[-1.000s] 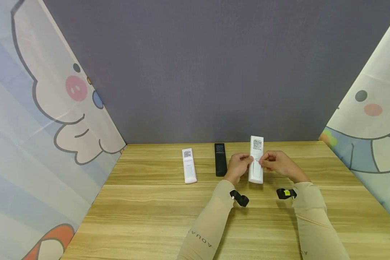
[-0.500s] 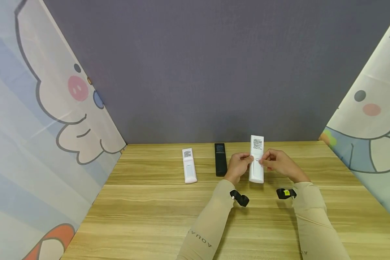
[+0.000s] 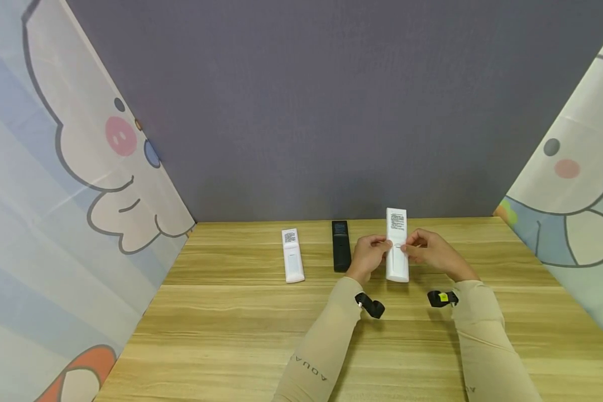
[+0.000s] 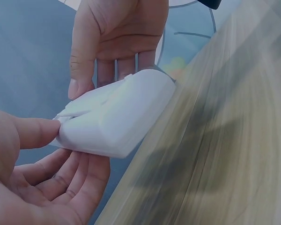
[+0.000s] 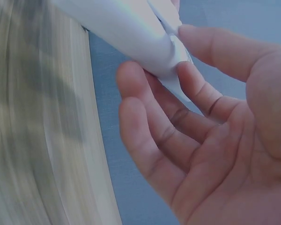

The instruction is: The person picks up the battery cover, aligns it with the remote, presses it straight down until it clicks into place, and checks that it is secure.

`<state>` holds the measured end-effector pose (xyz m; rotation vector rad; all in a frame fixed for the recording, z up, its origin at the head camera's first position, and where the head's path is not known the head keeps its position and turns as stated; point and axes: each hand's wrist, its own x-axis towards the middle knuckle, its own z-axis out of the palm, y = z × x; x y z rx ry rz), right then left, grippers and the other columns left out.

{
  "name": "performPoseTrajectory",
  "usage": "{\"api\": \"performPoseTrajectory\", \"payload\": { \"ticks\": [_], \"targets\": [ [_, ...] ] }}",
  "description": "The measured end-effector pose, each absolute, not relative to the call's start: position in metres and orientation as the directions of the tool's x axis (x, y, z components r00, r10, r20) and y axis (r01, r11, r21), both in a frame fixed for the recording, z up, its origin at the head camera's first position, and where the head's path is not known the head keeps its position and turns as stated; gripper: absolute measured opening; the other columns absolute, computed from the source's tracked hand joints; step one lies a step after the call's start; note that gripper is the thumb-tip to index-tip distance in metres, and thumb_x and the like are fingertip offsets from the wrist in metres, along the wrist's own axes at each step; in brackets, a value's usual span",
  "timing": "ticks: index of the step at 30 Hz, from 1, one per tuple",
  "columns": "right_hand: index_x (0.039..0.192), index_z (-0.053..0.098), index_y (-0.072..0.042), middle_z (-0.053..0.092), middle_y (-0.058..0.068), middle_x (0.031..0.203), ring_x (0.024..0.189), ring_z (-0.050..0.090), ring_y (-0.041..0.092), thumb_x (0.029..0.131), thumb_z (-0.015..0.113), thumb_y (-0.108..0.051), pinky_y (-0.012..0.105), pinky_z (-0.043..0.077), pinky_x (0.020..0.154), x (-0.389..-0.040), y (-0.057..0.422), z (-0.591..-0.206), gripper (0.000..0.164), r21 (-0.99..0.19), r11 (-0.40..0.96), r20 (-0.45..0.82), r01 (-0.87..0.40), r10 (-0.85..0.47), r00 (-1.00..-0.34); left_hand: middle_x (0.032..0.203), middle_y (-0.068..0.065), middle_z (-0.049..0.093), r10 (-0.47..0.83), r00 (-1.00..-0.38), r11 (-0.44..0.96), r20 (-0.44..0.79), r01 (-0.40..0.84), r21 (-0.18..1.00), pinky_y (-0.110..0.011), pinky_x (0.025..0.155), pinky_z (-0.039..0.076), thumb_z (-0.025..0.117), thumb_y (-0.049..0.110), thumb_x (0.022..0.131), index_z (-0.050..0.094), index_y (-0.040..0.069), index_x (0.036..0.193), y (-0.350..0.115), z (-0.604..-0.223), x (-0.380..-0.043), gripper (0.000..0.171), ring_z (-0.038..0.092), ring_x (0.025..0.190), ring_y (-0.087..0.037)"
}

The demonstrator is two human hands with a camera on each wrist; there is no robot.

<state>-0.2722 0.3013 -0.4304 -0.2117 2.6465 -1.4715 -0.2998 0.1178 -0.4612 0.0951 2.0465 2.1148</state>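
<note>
A white remote control (image 3: pixel 397 265) is held up over the table, its back with the printed label facing up. My left hand (image 3: pixel 368 258) grips its left edge, thumb on the back and fingers underneath. From the other side my right hand (image 3: pixel 434 254) pinches it, the thumb pressed at the upper end of the battery cover. In the left wrist view, a narrow gap runs along the battery cover (image 4: pixel 91 101). The right wrist view shows the right fingers (image 5: pixel 136 124) curled loosely beneath the remote's edge.
A black remote control (image 3: pixel 341 248) lies face down just left of the left hand. Further left is a smaller white remote control (image 3: pixel 293 262), also face down. The wooden table (image 3: pixel 221 335) ends at a dark grey panel (image 3: pixel 301 111), with cartoon-printed curtains at both sides.
The lower end of the white remote control has swung slightly to the right. My right hand has shifted up a little; the left hand has stayed nearly still.
</note>
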Motion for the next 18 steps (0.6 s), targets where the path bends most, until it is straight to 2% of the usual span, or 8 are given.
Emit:
{"api": "performPoseTrajectory", "payload": {
  "ticks": [2,9,18],
  "targets": [
    [0.112,0.056,0.006,0.065,0.018,0.105,0.091,0.069,0.027,0.101,0.066,-0.020,0.042,0.061,0.077,-0.2724,0.3013,-0.4306,0.030,-0.850,0.523,-0.028,-0.065,-0.167,-0.986,0.089,-0.001,0.072,0.197,-0.976,-0.029,-0.091,-0.099,0.995,-0.032,0.069,0.059,0.070,0.016,0.098,0.074,0.010,0.117,0.1173,-0.4606,-0.2998,0.021,0.067,0.076,-0.015],
    [0.111,0.055,0.007,0.063,0.020,0.107,0.094,0.068,0.031,0.101,0.065,-0.018,0.042,0.062,0.078,-0.2724,0.3000,-0.4298,0.028,-0.848,0.526,-0.029,-0.059,-0.158,-0.987,0.089,-0.002,0.073,0.243,-0.965,-0.014,-0.102,-0.109,0.994,-0.040,0.078,0.062,0.080,0.011,0.088,0.073,0.012,0.120,0.1142,-0.4612,-0.3024,0.033,0.069,0.077,-0.016],
    [0.112,0.055,0.007,0.062,0.021,0.109,0.094,0.068,0.031,0.102,0.064,-0.017,0.042,0.062,0.079,-0.2749,0.2978,-0.4313,0.027,-0.842,0.535,-0.029,-0.064,-0.163,-0.986,0.090,-0.002,0.071,0.239,-0.964,-0.006,-0.116,-0.120,0.993,-0.036,0.075,0.061,0.080,0.005,0.087,0.072,0.011,0.120,0.1124,-0.4627,-0.3055,0.034,0.068,0.078,-0.016]
  ]
}}
